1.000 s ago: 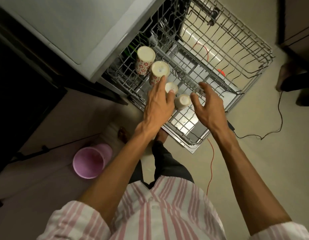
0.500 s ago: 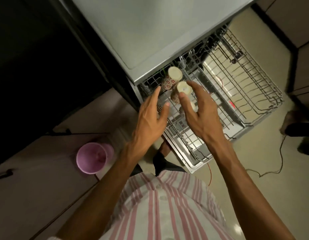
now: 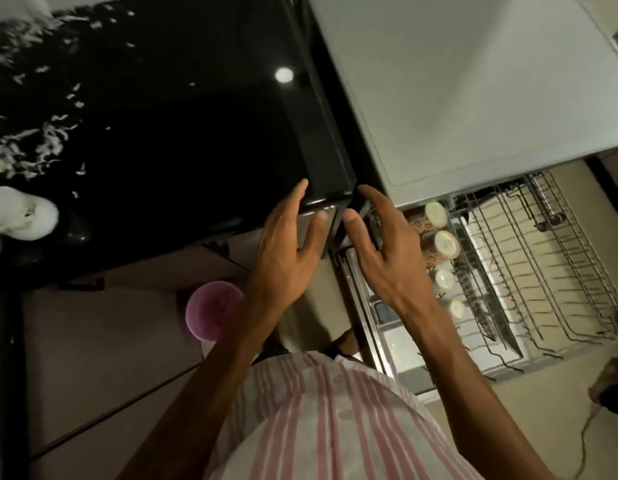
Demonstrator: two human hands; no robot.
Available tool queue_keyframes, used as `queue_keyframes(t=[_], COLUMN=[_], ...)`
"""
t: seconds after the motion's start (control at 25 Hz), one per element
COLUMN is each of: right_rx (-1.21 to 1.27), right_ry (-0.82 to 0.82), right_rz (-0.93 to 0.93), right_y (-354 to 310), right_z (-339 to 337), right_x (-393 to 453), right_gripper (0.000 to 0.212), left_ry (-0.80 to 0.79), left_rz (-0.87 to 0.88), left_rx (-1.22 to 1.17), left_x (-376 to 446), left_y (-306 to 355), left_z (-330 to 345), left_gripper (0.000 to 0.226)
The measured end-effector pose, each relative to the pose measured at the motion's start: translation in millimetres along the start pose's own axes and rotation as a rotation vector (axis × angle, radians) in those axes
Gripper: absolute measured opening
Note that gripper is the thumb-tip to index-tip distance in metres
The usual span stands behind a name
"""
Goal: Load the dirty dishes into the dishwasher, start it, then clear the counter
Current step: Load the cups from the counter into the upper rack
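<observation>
We look down at our two hands, held up in front of us near the corner of the black counter [image 3: 182, 140]. Our left hand [image 3: 286, 247] has its fingers straight and spread – it holds nothing. Our right hand [image 3: 387, 251] is the same, fingers loose and a bit bent, nothing in it. The two hands are close together but not touching.

The dishwasher [image 3: 473, 81] is on the right w/ its gray top above the pulled-out wire rack [image 3: 550, 265]. In the rack, along its left side, stand four cups in a row, bottoms up: a flowered cup [image 3: 434, 214] at the back, a second flowered cup [image 3: 444, 244] just beside it, then a small white cup [image 3: 444, 280] & another small white cup [image 3: 456, 308] nearer to us. The rest of the rack is bare wire.

On the counter, far left, sits a white thing [image 3: 20, 213] – too blurry to tell what. White bits [image 3: 47, 140] are spread over the top there. A round light spot [image 3: 284, 75] shines on the black. On the floor by our left arm is a pink bucket [image 3: 214, 313]. We wear a pink & white striped shirt [image 3: 318, 417]
</observation>
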State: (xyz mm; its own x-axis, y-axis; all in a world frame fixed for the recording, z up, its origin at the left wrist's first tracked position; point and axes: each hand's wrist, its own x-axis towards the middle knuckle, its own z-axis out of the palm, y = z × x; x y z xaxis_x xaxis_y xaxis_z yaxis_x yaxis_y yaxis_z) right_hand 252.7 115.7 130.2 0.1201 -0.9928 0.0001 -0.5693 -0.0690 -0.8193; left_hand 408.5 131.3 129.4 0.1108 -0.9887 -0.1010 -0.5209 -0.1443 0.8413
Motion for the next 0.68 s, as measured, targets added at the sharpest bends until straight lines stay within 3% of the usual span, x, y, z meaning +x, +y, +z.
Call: queue_keyframes(t=[0.48, 0.68], right_rx=[-0.010, 0.010], right_ry=[-0.267, -0.428], right_rz=[-0.222, -0.284], right_y=[-97.5, -125.5], right_z=[117.5, 173.6], right_x=[17.7, 30.5], right_gripper=[0.061, 0.058], left_ry=[0.298, 0.454], left_rz=[-0.219, -0.209], left_rx=[-0.139, -0.136], left_x=[-33.2, -48.0], left_y=[-77.0, -107.6], left_z=[-122.1, -165.4], left_gripper=[0.054, 0.054])
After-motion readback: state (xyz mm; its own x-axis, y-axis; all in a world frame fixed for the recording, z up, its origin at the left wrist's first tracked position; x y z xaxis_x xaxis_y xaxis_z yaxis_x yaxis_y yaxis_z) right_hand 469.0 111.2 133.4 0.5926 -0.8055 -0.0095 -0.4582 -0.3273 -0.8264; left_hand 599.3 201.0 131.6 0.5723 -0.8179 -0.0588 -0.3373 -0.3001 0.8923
